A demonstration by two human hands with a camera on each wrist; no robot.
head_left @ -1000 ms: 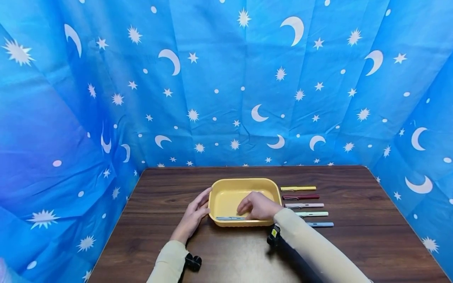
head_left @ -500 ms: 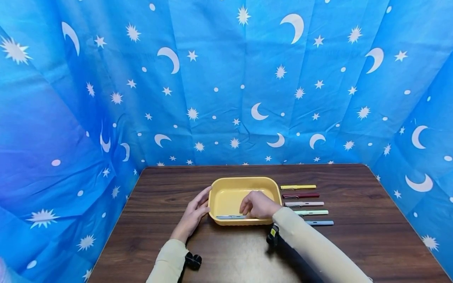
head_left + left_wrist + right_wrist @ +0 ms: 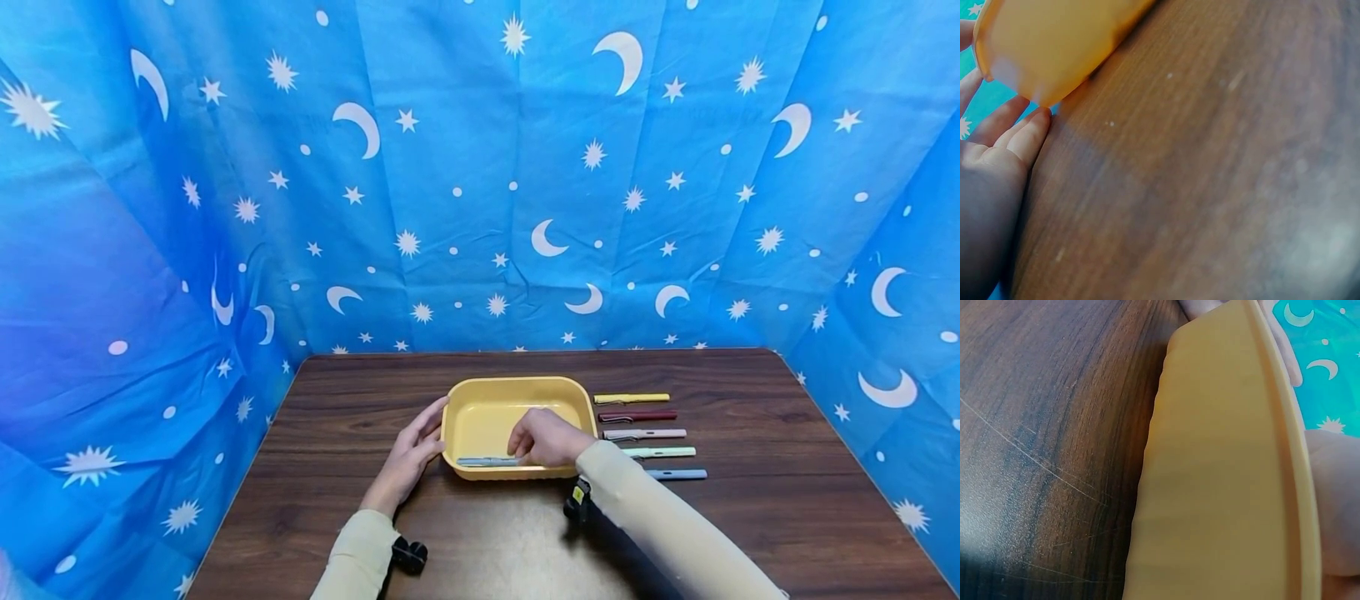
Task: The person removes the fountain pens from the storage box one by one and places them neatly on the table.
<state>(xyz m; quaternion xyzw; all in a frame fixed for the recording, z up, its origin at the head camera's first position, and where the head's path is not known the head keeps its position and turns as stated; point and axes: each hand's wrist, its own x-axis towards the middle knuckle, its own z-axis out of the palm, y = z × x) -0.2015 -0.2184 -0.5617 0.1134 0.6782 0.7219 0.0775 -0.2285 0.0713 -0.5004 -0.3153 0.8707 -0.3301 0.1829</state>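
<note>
A yellow rectangular tray (image 3: 517, 385) with rounded corners stands on the table. My left hand (image 3: 408, 454) rests along its left wall, its fingers loosely extended; in the left wrist view, fingertips (image 3: 1038, 122) meet the outside of the wall. Inside the tray, along the near wall, lies a slim grey-blue pen (image 3: 483, 462). My right hand (image 3: 551, 437) reaches over the right rim with curled fingers and pinches this pen by its right end, which the hand hides. In the right wrist view, the tray's near wall (image 3: 1216, 456) covers most of the right hand (image 3: 1341, 506).
Right of the tray, several pens lie in a column: yellow (image 3: 633, 399), dark red (image 3: 637, 416), pale grey-pink (image 3: 652, 434), light green (image 3: 667, 452) and light blue (image 3: 681, 474). The right forearm partly covers the lower two. A blue star-patterned curtain (image 3: 480, 167) hangs behind the brown table (image 3: 487, 542).
My right hand's fingers have curled in and shifted slightly right over the pen. The left hand and tray stay in place.
</note>
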